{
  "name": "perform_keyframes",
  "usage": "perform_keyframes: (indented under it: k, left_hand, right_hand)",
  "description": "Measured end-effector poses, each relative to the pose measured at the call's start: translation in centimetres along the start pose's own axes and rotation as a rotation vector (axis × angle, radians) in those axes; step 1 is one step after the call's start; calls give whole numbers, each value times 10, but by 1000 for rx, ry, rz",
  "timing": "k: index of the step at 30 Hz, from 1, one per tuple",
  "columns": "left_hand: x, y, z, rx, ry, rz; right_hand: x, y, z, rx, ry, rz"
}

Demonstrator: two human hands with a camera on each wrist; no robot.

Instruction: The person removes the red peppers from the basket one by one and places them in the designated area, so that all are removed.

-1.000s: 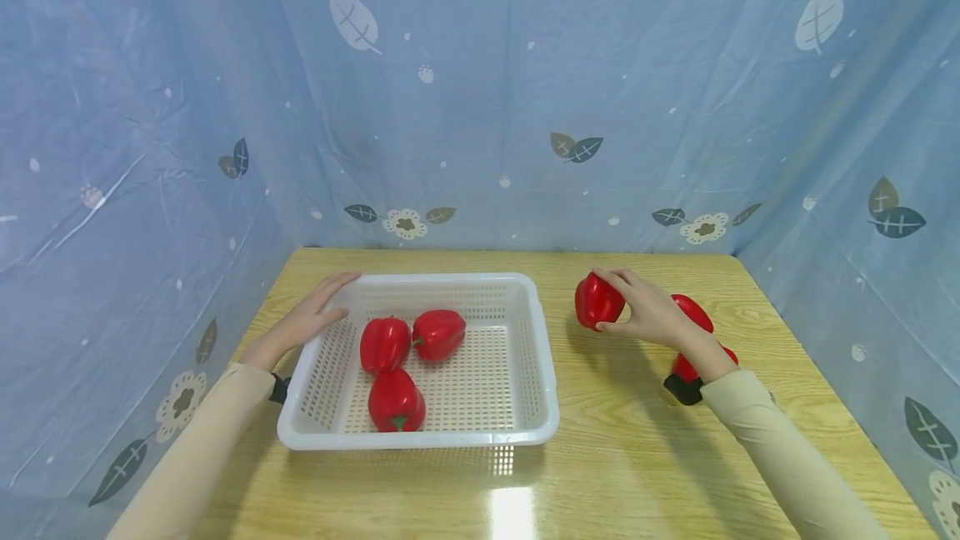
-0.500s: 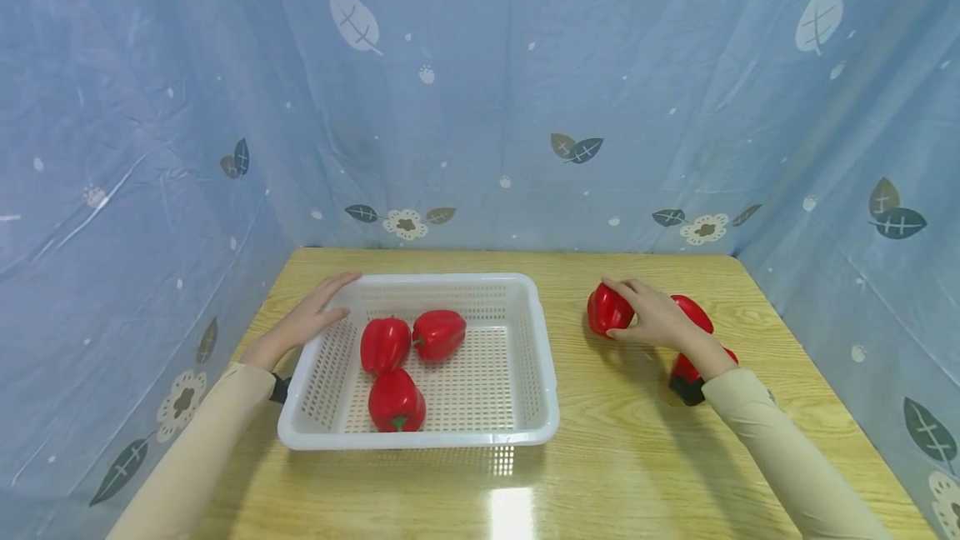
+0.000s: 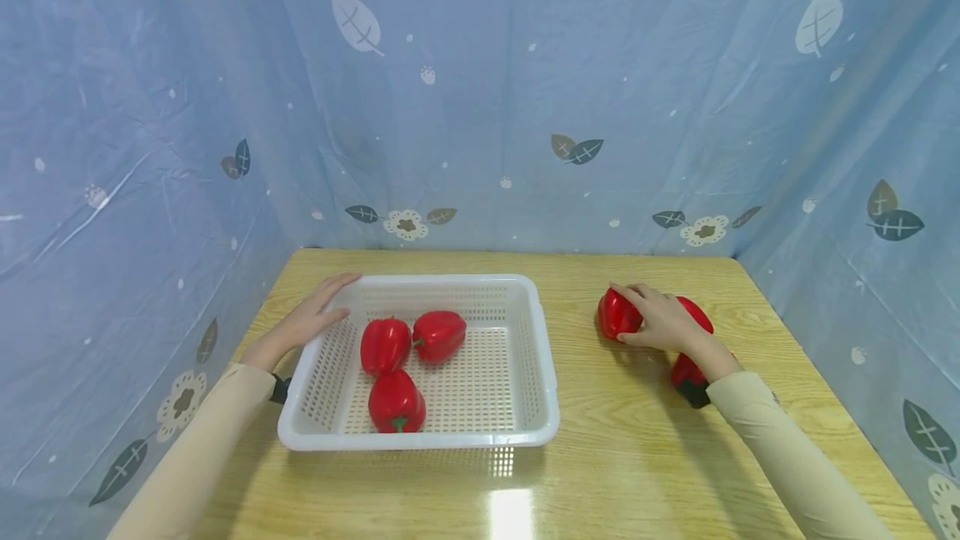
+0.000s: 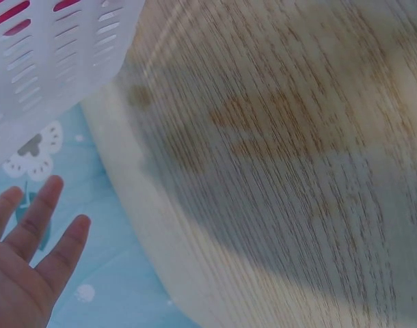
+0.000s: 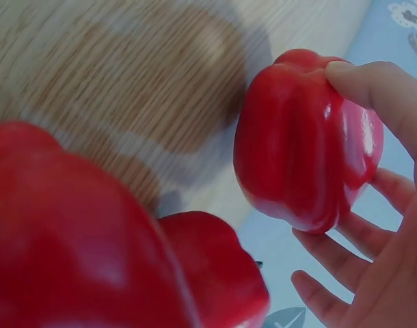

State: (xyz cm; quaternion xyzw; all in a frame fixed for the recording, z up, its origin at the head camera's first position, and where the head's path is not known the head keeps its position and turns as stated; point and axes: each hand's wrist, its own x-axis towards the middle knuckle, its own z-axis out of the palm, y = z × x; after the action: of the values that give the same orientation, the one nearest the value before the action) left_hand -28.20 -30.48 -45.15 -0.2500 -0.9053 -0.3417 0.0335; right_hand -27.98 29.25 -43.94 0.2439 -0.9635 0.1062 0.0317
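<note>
My right hand (image 3: 660, 323) pinches a red bell pepper (image 3: 617, 315) between thumb and fingers, close over the right part of the table. In the right wrist view the held pepper (image 5: 290, 143) shows thumb on one side and fingertips on the other. Two more red bell peppers lie by that hand: one behind it (image 3: 695, 313), one partly hidden under the wrist (image 3: 686, 369). On the left, my left hand (image 3: 303, 322) rests at the back left corner of a white plastic basket (image 3: 420, 442), thumb over the rim. Its fingers look straight in the left wrist view.
Inside the basket sit three red bell peppers (image 3: 385, 346), grouped toward the left and middle. The wooden table (image 3: 600, 473) ends at a blue patterned curtain (image 3: 465, 107) behind and on both sides. A black device (image 3: 693, 392) hangs beneath the right wrist.
My right hand has carried its bell pepper a short way to the right and slightly toward me, nearer the two loose peppers. The left hand and basket have stayed put.
</note>
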Motion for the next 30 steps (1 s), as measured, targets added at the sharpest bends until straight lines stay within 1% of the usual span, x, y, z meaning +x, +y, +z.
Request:
perform_keyframes:
  k: [9,15,20,26,30]
  left_hand:
    - [0,-3,1,-1,6,27]
    - [0,-3,1,-10,1,19]
    - [0,0,1,-6,6,24]
    - [-1,3,0,-7,5,17]
    - [0,3,0,-1,12,27]
  right_hand:
    - [-4,7,3,-11,10,-6]
    - [-4,9,2,-6,-4,18]
    - [-3,13,-1,-6,-20,30]
    - [-5,17,-4,10,-22,46]
    - [-6,18,-6,27,-14,47]
